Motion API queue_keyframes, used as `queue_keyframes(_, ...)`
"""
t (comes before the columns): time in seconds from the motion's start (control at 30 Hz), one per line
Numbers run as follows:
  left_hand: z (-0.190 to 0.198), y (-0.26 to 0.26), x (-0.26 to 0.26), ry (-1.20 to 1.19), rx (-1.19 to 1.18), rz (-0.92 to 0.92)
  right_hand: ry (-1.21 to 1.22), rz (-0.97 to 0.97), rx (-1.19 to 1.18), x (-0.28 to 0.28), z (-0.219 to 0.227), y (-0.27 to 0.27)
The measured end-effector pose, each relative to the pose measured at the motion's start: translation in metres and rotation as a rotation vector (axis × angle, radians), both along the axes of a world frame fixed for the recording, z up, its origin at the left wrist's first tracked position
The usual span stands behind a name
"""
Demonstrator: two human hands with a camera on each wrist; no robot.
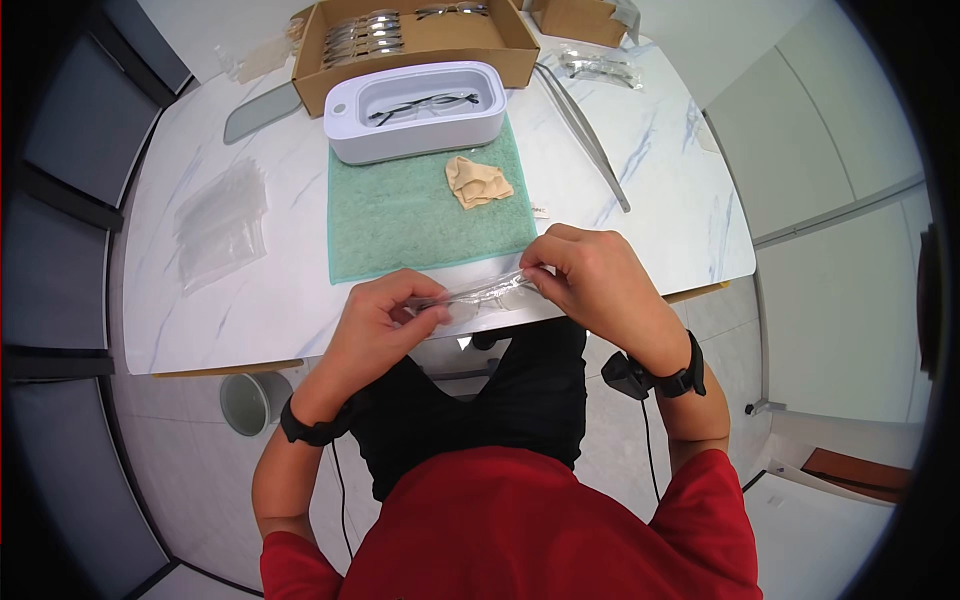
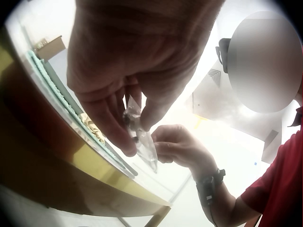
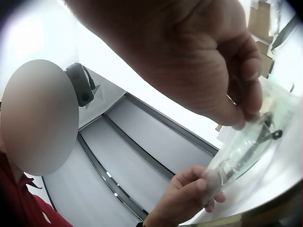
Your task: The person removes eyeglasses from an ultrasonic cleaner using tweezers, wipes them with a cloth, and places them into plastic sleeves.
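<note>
Over the table's front edge, both hands hold a clear plastic bag (image 1: 487, 291) stretched sideways between them. A pair of glasses (image 3: 251, 150) shows through the film in the right wrist view, a dark temple lying along the bag. My left hand (image 1: 378, 318) grips one end between thumb and fingers. At the other end, my right hand (image 1: 592, 272) pinches the bag's edge with thumb and fingertips. Just beyond the hands lies a green towel (image 1: 400, 225), with a crumpled tan cloth (image 1: 478, 184) on it.
A lilac cleaner tub (image 1: 420, 148) with glasses (image 1: 425, 105) inside stands at the towel's far end. Behind it is a cardboard box (image 1: 516, 45) of glasses. Large tweezers (image 1: 588, 140) and bagged glasses (image 1: 600, 68) lie right, plastic bags (image 1: 222, 225) left. A bin (image 1: 238, 410) stands below.
</note>
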State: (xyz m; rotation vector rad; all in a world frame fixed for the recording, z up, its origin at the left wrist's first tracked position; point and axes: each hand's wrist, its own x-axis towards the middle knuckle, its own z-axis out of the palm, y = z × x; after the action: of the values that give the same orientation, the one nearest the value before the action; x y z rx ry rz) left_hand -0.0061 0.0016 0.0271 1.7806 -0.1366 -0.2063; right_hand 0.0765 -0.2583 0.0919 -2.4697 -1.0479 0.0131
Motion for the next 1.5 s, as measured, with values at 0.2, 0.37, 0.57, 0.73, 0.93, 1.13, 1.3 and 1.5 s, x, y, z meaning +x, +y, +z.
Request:
queue_keyframes(0.2,-0.004,0.0,0.0,0.005,-0.028,0.009,-0.004,0.007,0.007,0.001,-0.004,-0.001)
queue_keyframes(0.37,-0.007,-0.001,0.0,0.019,-0.03,0.008,0.0,-0.013,-0.006,0.0,-0.005,-0.001)
queue_keyframes(0.57,-0.005,-0.003,0.0,0.04,-0.016,0.001,0.008,-0.008,0.011,0.001,-0.007,-0.003)
queue_keyframes(0.73,-0.009,-0.003,-0.001,0.046,-0.025,0.005,0.001,-0.012,0.005,0.0,-0.008,-0.002)
queue_keyframes(0.93,-0.011,-0.003,-0.001,0.067,-0.039,0.004,0.026,-0.027,0.013,-0.001,-0.009,-0.004)
queue_keyframes(1.13,-0.011,-0.004,-0.001,0.085,-0.032,0.007,0.067,-0.038,0.015,0.0,-0.008,-0.005)
queue_keyframes(1.3,-0.019,-0.007,-0.002,0.04,-0.099,0.081,0.073,-0.041,0.025,0.0,-0.009,-0.005)
queue_keyframes(1.5,-0.019,-0.008,-0.002,0.034,-0.1,0.074,0.08,-0.046,0.039,0.0,-0.012,-0.006)
